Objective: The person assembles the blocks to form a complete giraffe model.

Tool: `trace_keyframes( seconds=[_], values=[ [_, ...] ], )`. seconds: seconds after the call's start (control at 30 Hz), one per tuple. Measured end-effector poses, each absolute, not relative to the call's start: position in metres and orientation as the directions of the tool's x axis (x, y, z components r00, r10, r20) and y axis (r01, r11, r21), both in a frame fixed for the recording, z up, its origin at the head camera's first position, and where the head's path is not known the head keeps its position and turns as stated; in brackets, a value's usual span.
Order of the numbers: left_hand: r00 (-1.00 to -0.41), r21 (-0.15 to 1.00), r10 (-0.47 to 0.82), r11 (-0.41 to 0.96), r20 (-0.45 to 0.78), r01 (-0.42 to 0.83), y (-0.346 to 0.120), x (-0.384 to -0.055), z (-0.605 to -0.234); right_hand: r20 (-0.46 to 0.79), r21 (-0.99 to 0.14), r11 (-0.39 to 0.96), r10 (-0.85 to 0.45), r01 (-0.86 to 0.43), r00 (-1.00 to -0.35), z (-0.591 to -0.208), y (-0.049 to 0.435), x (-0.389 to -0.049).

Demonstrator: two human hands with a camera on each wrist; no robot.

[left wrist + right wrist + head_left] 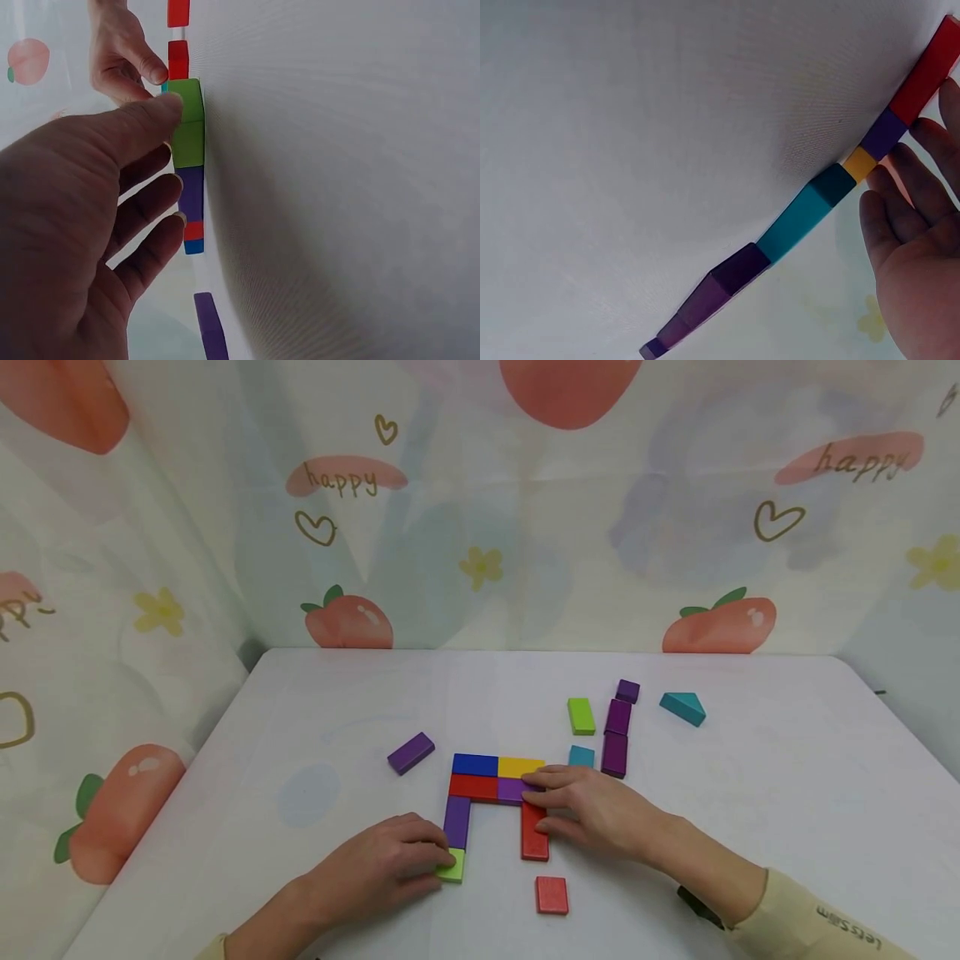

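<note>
Flat coloured blocks lie joined in an arch shape in the head view. Its top has a blue block [475, 765] beside a yellow block [517, 767], with a red block [472, 787] and a purple block [511, 790] below. A purple block [457, 822] and a light green block [452, 867] form the left leg; a long red block [535, 839] forms the right. My left hand [386, 860] touches the green block with thumb and fingertips, fingers loosely bent. My right hand [600, 806] rests its extended fingertips against the arch's right side.
A loose purple block [411, 753] lies left of the arch, and a red square [552, 895] in front. Beyond my right hand are a green block [581, 716], a teal block [581, 757], a row of dark purple blocks [615, 753] and a teal triangle [684, 707]. A dark object [697, 906] is partly under the right forearm.
</note>
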State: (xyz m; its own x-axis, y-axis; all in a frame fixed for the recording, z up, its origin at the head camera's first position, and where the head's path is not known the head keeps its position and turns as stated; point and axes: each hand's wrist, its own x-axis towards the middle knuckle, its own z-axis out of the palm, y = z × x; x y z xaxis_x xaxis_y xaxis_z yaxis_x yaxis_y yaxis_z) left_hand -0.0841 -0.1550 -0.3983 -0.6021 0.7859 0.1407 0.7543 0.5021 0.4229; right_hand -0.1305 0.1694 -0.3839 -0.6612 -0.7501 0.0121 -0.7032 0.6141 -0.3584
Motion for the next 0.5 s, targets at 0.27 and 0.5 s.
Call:
trace_keyframes(
  seconds=[0.27, 0.5],
  values=[
    [-0.707, 0.532, 0.702, 0.565, 0.092, 0.630, -0.152, -0.093, -0.390, 0.033, -0.328, 0.612, -0.754, -0.720, -0.656, -0.382, 0.169, -0.131],
    [-0.754, 0.573, 0.657, 0.613, 0.013, 0.543, -0.149, -0.119, -0.390, 0.043, -0.323, 0.610, -0.755, -0.724, -0.655, -0.382, 0.168, -0.131]
  ],
)
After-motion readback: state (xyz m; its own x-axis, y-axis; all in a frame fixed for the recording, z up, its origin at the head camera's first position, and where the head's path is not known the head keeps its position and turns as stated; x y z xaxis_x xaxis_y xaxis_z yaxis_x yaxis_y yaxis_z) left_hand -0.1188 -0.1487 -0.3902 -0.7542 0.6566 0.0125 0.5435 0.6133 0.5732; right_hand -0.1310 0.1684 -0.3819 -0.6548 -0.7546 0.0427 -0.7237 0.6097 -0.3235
